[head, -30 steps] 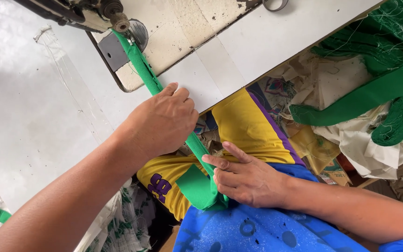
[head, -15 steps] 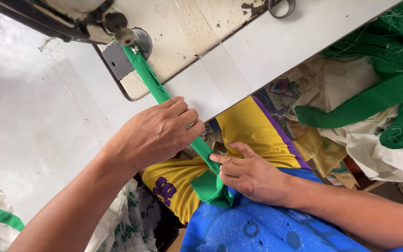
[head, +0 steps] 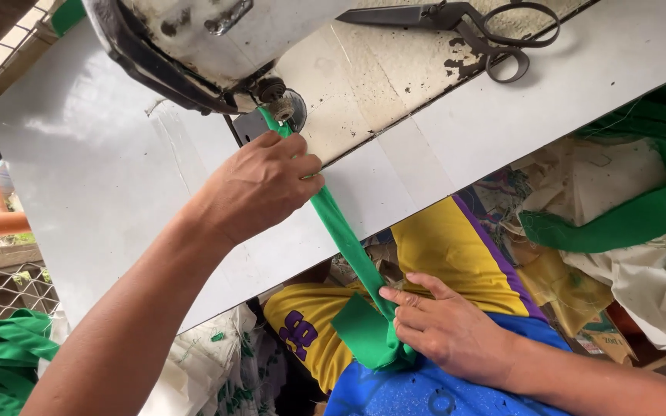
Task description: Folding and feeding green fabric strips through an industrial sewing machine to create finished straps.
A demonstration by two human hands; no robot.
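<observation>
— Where are we standing with this green strip (head: 344,239)?

— We are feeding it under the presser foot (head: 280,115) of the sewing machine (head: 194,38). Our left hand (head: 260,189) is lying on the strip just in front of the foot, fingers together and curled down, pressing it to the white table (head: 79,177). The strip's far end is sitting at the needle, and from there it is running off the table edge down to our lap.

— And the right hand?

— Our right hand (head: 449,331) is resting by the lap, fingers together and stretched along the strip, pinning the folded part against the blue cloth (head: 418,389) while the thumb is tucking beneath.

— So how much are we judging done?

— Little, we are thinking: nearly the whole length that is showing is lying on our side of the foot, unsewn. Whether any of it is coming out behind the machine we cannot tell.

— Anything else nearby?

— The scissors (head: 472,31) are lying untouched on the machine bed, and more green pieces (head: 626,219) are waiting to the right.
</observation>
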